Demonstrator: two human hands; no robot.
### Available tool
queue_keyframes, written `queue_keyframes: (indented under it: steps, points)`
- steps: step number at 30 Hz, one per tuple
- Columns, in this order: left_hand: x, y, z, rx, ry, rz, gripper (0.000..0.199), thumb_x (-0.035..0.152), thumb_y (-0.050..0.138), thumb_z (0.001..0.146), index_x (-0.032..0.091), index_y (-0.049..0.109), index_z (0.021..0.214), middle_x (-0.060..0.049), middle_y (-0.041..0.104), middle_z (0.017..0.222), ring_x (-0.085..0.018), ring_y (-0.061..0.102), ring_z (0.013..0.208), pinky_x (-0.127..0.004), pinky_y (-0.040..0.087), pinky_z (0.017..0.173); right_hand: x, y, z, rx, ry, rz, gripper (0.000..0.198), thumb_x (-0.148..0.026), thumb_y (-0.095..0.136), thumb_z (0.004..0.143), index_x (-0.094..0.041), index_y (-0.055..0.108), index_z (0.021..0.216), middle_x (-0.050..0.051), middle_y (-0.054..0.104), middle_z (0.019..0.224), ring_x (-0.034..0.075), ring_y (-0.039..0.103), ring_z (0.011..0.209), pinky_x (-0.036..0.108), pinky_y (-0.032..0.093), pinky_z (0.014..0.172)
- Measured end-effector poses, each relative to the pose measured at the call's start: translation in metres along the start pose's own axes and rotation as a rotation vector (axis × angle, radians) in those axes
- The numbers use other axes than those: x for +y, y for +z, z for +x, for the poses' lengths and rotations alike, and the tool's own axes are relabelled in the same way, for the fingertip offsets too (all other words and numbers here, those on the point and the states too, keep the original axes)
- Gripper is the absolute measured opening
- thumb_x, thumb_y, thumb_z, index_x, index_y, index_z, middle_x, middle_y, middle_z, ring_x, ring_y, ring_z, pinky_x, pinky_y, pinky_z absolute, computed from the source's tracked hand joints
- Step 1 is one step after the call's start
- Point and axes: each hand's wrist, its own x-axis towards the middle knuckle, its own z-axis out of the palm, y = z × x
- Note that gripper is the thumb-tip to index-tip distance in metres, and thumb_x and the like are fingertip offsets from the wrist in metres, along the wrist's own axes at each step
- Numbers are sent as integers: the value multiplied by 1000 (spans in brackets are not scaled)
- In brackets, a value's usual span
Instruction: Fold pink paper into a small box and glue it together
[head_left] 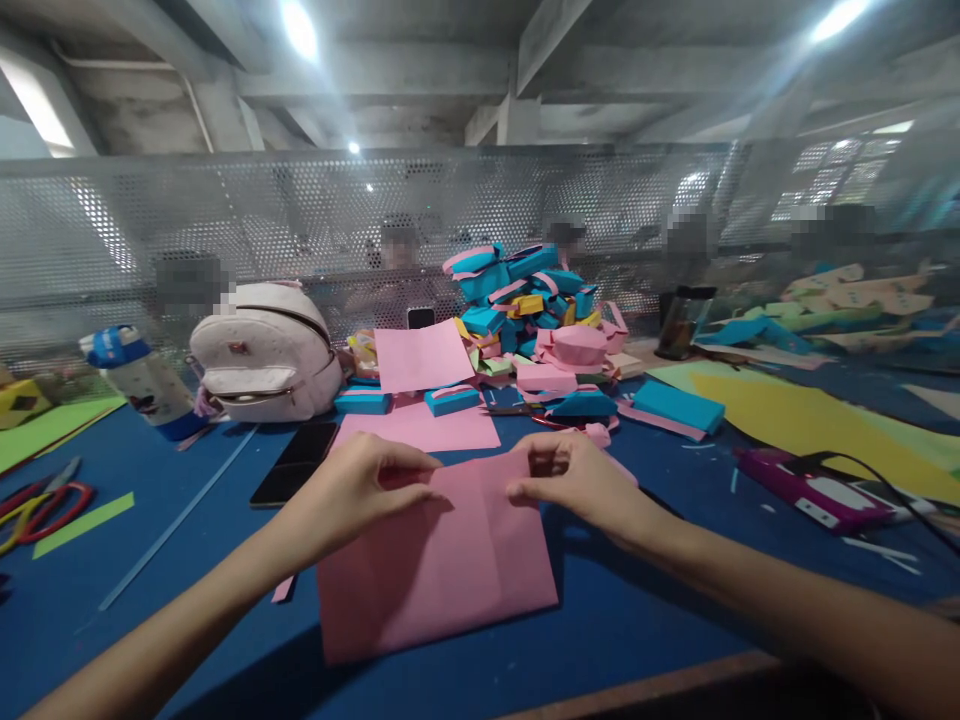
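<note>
A pink sheet of paper (465, 560) with faint crease lines slants up from the blue table in front of me. My left hand (379, 480) pinches its far edge left of the middle, thumb on the near face. Near the far right corner, my right hand (566, 475) grips the same sheet between thumb and curled fingers. Behind it, another pink sheet (420, 428) lies flat, and a further pink sheet (424, 358) leans above two small blue paper boxes (452, 400). A black phone (296, 465) rests beside my left wrist.
A heap of blue, pink and yellow folded paper pieces (532, 300) stands at the back, before a perforated metal screen (300, 210). Left are a white backpack (262, 350), a bottle (146, 385) and scissors (56, 505). Right are a purple power bank (810, 490) and yellow paper (810, 425).
</note>
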Motion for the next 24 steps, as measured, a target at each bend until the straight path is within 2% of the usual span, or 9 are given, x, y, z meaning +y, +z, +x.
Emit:
queue_keyframes:
  steps: [4, 13, 20, 24]
  points:
    - [0, 0, 4, -18, -7, -7, 30, 42, 65, 82, 13, 74, 83, 3, 56, 63, -9, 41, 62, -18, 33, 55, 1, -1, 1, -3, 9, 21, 33, -39, 84, 57, -16, 62, 68, 0, 64, 65, 15, 61, 63, 27, 49, 61]
    - [0, 1, 5, -49, -21, -1, 33, 42, 61, 85, 13, 65, 69, 5, 36, 61, -8, 27, 61, -19, 25, 51, 4, -3, 4, -37, -11, 23, 24, -30, 79, 62, -16, 59, 60, -3, 57, 59, 11, 53, 57, 24, 43, 57]
    - [2, 1, 5, -53, -27, -15, 32, 43, 62, 84, 14, 72, 78, 4, 50, 63, -9, 36, 62, -19, 29, 54, 5, -4, 3, -41, -31, -9, 23, -29, 76, 65, -16, 57, 58, -4, 53, 57, 11, 49, 57, 23, 40, 55]
    - [4, 1, 5, -43, -37, -30, 30, 42, 63, 83, 15, 75, 83, 1, 64, 68, -10, 46, 64, -19, 35, 57, 8, -4, 4, -72, -46, 4, 22, -30, 74, 68, -16, 58, 62, -3, 54, 61, 11, 50, 60, 23, 38, 58]
